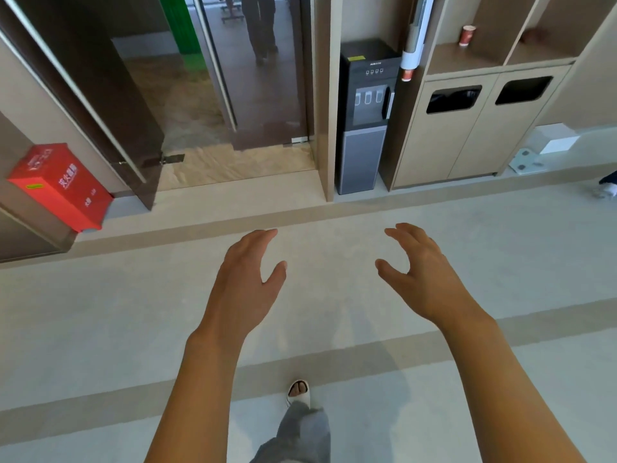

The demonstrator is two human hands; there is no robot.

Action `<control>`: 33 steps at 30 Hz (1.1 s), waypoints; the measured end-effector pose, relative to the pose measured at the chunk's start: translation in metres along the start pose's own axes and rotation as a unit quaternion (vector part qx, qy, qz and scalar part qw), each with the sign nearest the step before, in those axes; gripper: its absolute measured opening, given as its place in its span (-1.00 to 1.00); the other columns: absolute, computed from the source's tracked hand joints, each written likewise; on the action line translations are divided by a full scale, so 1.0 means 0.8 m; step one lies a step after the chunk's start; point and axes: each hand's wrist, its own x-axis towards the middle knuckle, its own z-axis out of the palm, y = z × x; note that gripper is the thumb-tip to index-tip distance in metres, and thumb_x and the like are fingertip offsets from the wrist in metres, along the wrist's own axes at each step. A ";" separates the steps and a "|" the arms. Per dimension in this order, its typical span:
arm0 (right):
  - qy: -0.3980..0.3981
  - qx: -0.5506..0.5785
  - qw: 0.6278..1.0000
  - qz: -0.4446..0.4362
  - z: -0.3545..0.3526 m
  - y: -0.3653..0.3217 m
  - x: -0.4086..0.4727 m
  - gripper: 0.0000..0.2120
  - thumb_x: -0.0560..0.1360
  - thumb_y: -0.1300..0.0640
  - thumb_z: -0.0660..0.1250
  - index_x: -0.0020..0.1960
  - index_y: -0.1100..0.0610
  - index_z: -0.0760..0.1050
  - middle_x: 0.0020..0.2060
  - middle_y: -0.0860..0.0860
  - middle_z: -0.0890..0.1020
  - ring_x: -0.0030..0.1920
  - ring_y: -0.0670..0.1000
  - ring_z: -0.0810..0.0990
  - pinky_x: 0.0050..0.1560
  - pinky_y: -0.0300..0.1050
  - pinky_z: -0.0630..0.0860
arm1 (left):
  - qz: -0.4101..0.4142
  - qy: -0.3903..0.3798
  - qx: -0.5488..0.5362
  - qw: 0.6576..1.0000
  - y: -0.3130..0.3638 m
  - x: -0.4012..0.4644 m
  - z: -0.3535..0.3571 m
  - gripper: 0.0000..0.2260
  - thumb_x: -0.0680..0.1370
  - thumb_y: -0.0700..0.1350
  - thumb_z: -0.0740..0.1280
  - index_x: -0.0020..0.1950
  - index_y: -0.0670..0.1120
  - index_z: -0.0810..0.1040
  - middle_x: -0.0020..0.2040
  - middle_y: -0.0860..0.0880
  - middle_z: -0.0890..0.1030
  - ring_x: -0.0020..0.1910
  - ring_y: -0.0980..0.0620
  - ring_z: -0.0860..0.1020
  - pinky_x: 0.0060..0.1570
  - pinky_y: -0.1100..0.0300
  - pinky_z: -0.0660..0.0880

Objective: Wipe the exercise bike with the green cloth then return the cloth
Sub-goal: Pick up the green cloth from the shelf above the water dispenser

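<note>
Neither the exercise bike nor the green cloth is in view. My left hand (pixel 248 272) is held out in front of me over the grey floor, fingers relaxed and empty. My right hand (pixel 419 272) is stretched forward beside it, fingers loosely spread, holding nothing. Both hands hover in the air about a hand's width apart.
A glass door (pixel 100 105) stands open at the left, with a red fire-equipment box (pixel 60 187) on the floor beside it. A black water dispenser (pixel 365 118) stands ahead. To its right is a wooden cabinet with two bin openings (pixel 454 100). My foot (pixel 298 392) is on the floor below.
</note>
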 end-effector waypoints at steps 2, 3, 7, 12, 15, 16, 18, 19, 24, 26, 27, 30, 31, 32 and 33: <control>-0.001 0.000 1.000 0.003 0.006 -0.019 0.043 -0.40 0.63 -0.17 0.34 0.62 -0.05 0.31 0.64 -0.07 0.28 0.60 0.08 0.29 0.55 0.15 0.36 | 0.002 -0.001 0.010 1.000 -0.015 0.046 -0.010 -0.52 0.67 0.05 0.31 0.60 0.08 0.35 0.56 0.15 0.38 0.55 0.11 0.27 0.47 0.19 0.26; -0.002 -0.001 1.000 0.007 0.008 -0.029 0.063 -0.39 0.63 -0.17 0.34 0.62 -0.06 0.31 0.64 -0.07 0.27 0.61 0.08 0.29 0.54 0.14 0.35 | 0.003 -0.003 0.012 1.000 -0.022 0.067 -0.016 -0.52 0.67 0.05 0.31 0.60 0.08 0.35 0.56 0.16 0.38 0.55 0.12 0.27 0.47 0.19 0.27; 0.009 0.005 1.000 0.020 0.021 -0.068 0.136 -0.39 0.63 -0.20 0.33 0.62 -0.08 0.29 0.65 -0.08 0.25 0.62 0.08 0.27 0.53 0.20 0.40 | 0.023 -0.015 0.004 1.000 -0.048 0.151 -0.037 -0.52 0.67 0.04 0.31 0.59 0.07 0.36 0.56 0.15 0.39 0.55 0.13 0.27 0.50 0.13 0.31; 0.013 0.001 1.000 0.025 0.028 -0.094 0.193 -0.39 0.63 -0.18 0.34 0.62 -0.07 0.30 0.64 -0.08 0.26 0.61 0.07 0.27 0.51 0.21 0.43 | 0.037 -0.018 -0.003 0.999 -0.070 0.224 -0.046 -0.54 0.67 0.03 0.32 0.58 0.07 0.38 0.54 0.15 0.40 0.53 0.14 0.28 0.43 0.22 0.28; 0.015 -0.005 0.999 0.034 0.023 -0.096 0.224 -0.39 0.63 -0.17 0.34 0.62 -0.05 0.31 0.64 -0.06 0.27 0.61 0.08 0.28 0.53 0.21 0.40 | 0.042 -0.026 -0.006 0.999 -0.078 0.259 -0.044 -0.54 0.67 0.03 0.32 0.57 0.07 0.39 0.54 0.15 0.40 0.52 0.12 0.30 0.43 0.19 0.31; 0.018 -0.008 0.999 0.036 0.021 -0.095 0.234 -0.40 0.63 -0.17 0.34 0.62 -0.05 0.31 0.64 -0.06 0.27 0.61 0.08 0.28 0.55 0.19 0.38 | 0.044 -0.027 -0.007 0.999 -0.080 0.270 -0.042 -0.55 0.67 0.03 0.32 0.57 0.07 0.39 0.53 0.15 0.40 0.52 0.11 0.31 0.44 0.18 0.31; 0.023 -0.011 0.999 0.039 0.016 -0.090 0.255 -0.40 0.63 -0.17 0.34 0.62 -0.05 0.31 0.64 -0.06 0.27 0.61 0.08 0.28 0.57 0.17 0.34 | 0.050 -0.026 -0.007 0.998 -0.079 0.293 -0.037 -0.55 0.67 0.02 0.32 0.56 0.06 0.40 0.52 0.15 0.41 0.51 0.09 0.33 0.45 0.14 0.34; 0.023 -0.012 0.999 0.041 0.014 -0.087 0.265 -0.40 0.63 -0.17 0.34 0.62 -0.05 0.31 0.64 -0.06 0.27 0.61 0.09 0.28 0.57 0.18 0.33 | 0.053 -0.025 -0.007 0.998 -0.077 0.305 -0.033 -0.55 0.66 0.02 0.33 0.56 0.05 0.41 0.52 0.15 0.42 0.50 0.09 0.34 0.45 0.13 0.34; 0.017 -0.014 0.999 0.041 -0.002 -0.062 0.320 -0.40 0.64 -0.17 0.34 0.62 -0.06 0.30 0.65 -0.06 0.26 0.60 0.08 0.30 0.52 0.22 0.41 | 0.064 -0.025 -0.004 0.998 -0.055 0.370 -0.005 -0.55 0.65 0.02 0.32 0.56 0.06 0.41 0.52 0.16 0.41 0.49 0.13 0.31 0.41 0.23 0.28; 0.019 -0.013 0.999 0.038 -0.012 -0.046 0.348 -0.40 0.64 -0.17 0.35 0.62 -0.06 0.30 0.64 -0.06 0.26 0.59 0.08 0.32 0.53 0.23 0.40 | 0.064 -0.025 -0.002 0.998 -0.042 0.398 0.009 -0.54 0.65 0.01 0.32 0.56 0.08 0.40 0.52 0.16 0.41 0.50 0.14 0.31 0.41 0.23 0.26; 0.020 -0.012 0.999 0.036 -0.018 -0.037 0.364 -0.40 0.63 -0.17 0.35 0.62 -0.07 0.30 0.64 -0.06 0.26 0.59 0.09 0.32 0.54 0.24 0.38 | 0.063 -0.024 0.001 0.998 -0.035 0.414 0.017 -0.54 0.65 0.01 0.32 0.56 0.09 0.40 0.53 0.17 0.40 0.50 0.14 0.30 0.41 0.23 0.25; 0.017 -0.015 0.999 0.032 -0.040 -0.009 0.413 -0.39 0.64 -0.17 0.35 0.62 -0.08 0.29 0.65 -0.06 0.25 0.61 0.09 0.29 0.57 0.25 0.35 | 0.062 -0.019 0.004 0.998 -0.010 0.461 0.039 -0.55 0.66 0.03 0.32 0.56 0.10 0.39 0.53 0.18 0.40 0.51 0.14 0.30 0.46 0.17 0.28; 0.016 -0.014 0.999 0.031 -0.050 0.002 0.431 -0.39 0.64 -0.17 0.35 0.62 -0.08 0.29 0.65 -0.06 0.24 0.61 0.08 0.29 0.56 0.25 0.35 | 0.061 -0.017 0.004 0.998 0.000 0.478 0.045 -0.56 0.66 0.03 0.32 0.56 0.10 0.40 0.53 0.18 0.40 0.52 0.13 0.31 0.48 0.12 0.30; 0.016 -0.013 0.999 0.028 -0.061 0.014 0.449 -0.39 0.64 -0.17 0.35 0.63 -0.07 0.29 0.65 -0.06 0.24 0.60 0.08 0.30 0.56 0.24 0.36 | 0.062 -0.016 0.004 0.998 0.012 0.496 0.053 -0.56 0.67 0.03 0.32 0.55 0.09 0.40 0.53 0.17 0.40 0.52 0.12 0.32 0.50 0.09 0.32; 0.016 -0.013 0.999 0.026 -0.072 0.025 0.467 -0.39 0.64 -0.17 0.35 0.63 -0.07 0.29 0.65 -0.06 0.24 0.60 0.08 0.31 0.56 0.23 0.36 | 0.064 -0.015 0.003 0.998 0.024 0.512 0.060 -0.56 0.67 0.03 0.31 0.55 0.09 0.40 0.53 0.17 0.41 0.53 0.10 0.33 0.51 0.07 0.33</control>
